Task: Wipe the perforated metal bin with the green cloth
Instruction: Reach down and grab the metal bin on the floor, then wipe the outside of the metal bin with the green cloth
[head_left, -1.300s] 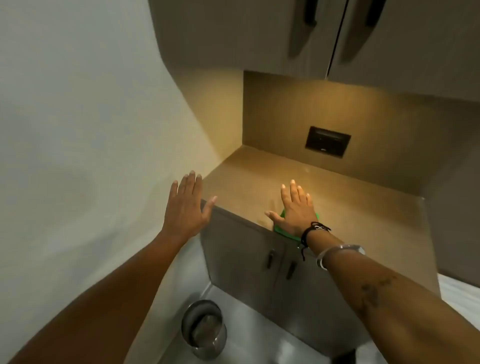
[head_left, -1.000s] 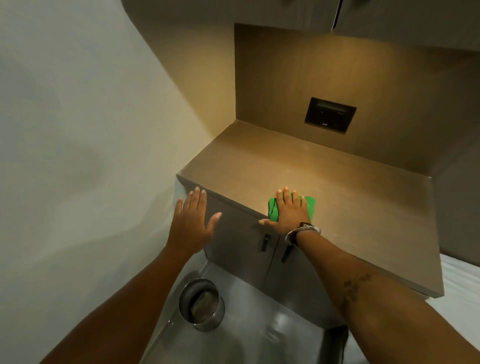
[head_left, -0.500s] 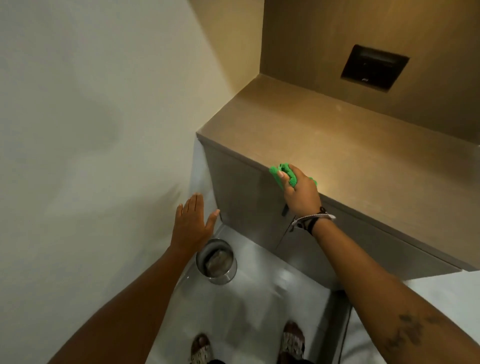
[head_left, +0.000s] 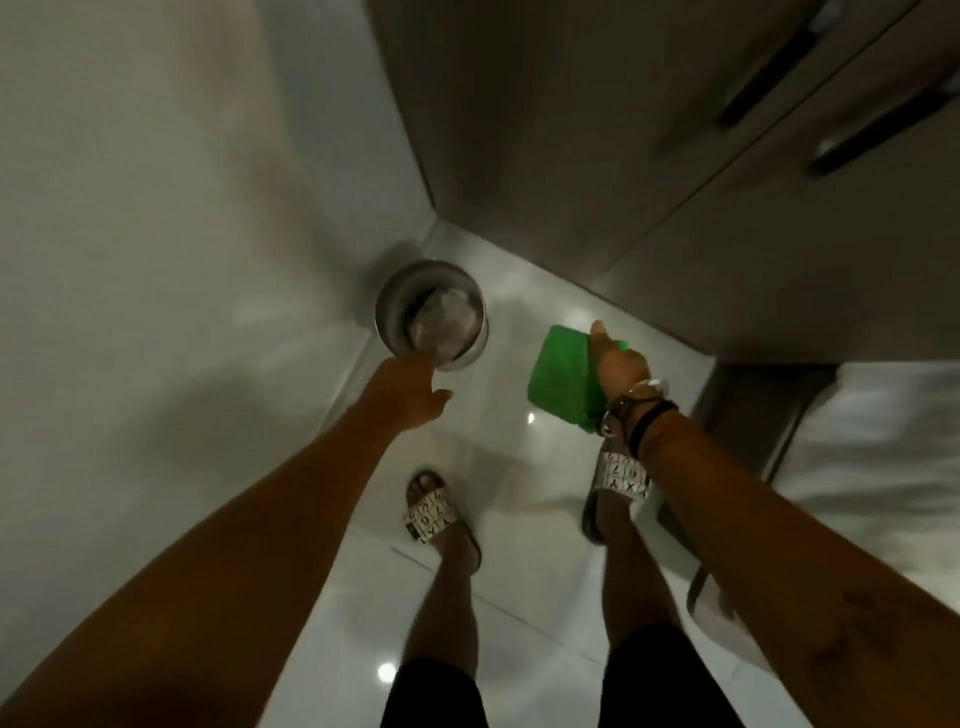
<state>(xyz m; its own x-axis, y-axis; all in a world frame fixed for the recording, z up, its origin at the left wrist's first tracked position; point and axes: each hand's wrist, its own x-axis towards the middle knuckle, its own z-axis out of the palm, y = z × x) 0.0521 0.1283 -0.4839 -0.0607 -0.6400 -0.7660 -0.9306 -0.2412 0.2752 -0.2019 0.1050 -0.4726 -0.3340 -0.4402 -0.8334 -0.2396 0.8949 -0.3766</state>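
A round metal bin (head_left: 395, 306) stands on the white floor in the corner between the wall and the cabinet, with crumpled pale material inside it. My left hand (head_left: 413, 392) reaches down to its near rim, fingers extended and apart, fingertips at or just over the rim. My right hand (head_left: 618, 364) hangs to the right of the bin and holds the green cloth (head_left: 563, 376), which droops below the palm. The bin's perforations are not visible from above.
Grey cabinet doors (head_left: 649, 171) with dark handles rise just behind the bin. A pale wall (head_left: 171, 208) borders the left. My two feet in patterned slippers (head_left: 428, 512) stand on the glossy floor tiles below the bin.
The view has tilted from the countertop down to the floor. My right hand lifted the green cloth off the counter and lowered it. My left hand dropped to the bin's rim.
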